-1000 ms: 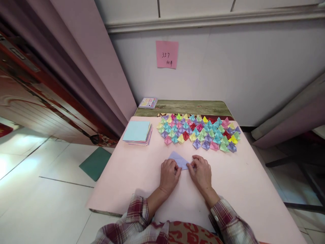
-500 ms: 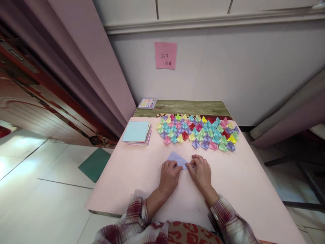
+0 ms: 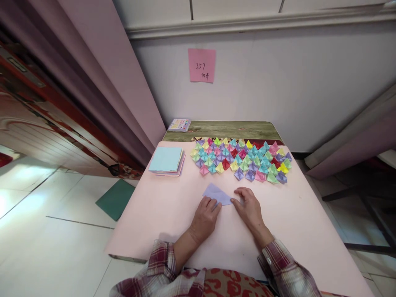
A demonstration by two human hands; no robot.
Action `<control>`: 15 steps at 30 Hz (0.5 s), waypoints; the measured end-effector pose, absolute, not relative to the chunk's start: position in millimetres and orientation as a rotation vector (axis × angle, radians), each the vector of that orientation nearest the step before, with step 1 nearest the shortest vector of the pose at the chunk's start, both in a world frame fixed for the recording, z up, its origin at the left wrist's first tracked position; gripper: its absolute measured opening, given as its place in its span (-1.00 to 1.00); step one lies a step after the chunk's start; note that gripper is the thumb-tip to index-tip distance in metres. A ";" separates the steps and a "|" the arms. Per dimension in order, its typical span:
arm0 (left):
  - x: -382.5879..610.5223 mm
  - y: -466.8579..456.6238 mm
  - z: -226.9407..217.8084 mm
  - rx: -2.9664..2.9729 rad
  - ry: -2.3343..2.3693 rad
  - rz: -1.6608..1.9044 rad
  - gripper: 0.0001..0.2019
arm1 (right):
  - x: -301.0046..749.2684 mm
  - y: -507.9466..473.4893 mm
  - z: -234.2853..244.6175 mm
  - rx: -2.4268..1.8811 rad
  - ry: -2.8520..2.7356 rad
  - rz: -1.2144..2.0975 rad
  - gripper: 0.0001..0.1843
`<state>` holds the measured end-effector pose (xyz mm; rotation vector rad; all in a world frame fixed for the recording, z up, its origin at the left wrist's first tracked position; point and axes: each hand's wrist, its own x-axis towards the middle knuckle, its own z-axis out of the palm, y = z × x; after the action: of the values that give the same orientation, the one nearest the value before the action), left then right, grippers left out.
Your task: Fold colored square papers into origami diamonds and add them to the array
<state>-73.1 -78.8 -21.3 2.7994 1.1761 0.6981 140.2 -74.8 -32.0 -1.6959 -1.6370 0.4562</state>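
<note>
A lavender paper folded into a triangle (image 3: 216,194) lies flat on the pink table cover (image 3: 161,214). My left hand (image 3: 204,216) rests with its fingertips on the paper's lower left edge, fingers curled together. My right hand (image 3: 250,208) lies beside the paper's right tip, fingers bent and pressed to the table. Behind the paper, several small folded paper pieces in many colours (image 3: 241,161) are packed in rows.
A stack of square coloured sheets (image 3: 167,161) sits at the table's far left. A small paper pack (image 3: 180,124) lies on the wooden strip behind. A green sheet (image 3: 116,199) lies on the tiled floor at left. A pink note (image 3: 202,65) hangs on the wall.
Both hands have slid a little toward me and apart, uncovering more of the lavender triangle. The right hand has come off the paper's tip.
</note>
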 end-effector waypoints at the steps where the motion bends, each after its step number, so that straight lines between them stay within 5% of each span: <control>1: -74.5 -78.9 -22.5 2.808 1.159 0.728 -0.66 | 141.9 -74.8 -33.0 -1.683 -1.632 0.473 -0.75; 15: -79.5 -80.7 -24.4 2.806 1.084 0.826 -0.70 | 123.7 -73.5 -3.4 -1.928 -1.805 0.370 -0.78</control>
<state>-79.5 -80.7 -24.4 2.8055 1.0845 0.8264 123.7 -73.5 -3.4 -1.9283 -1.8049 0.3703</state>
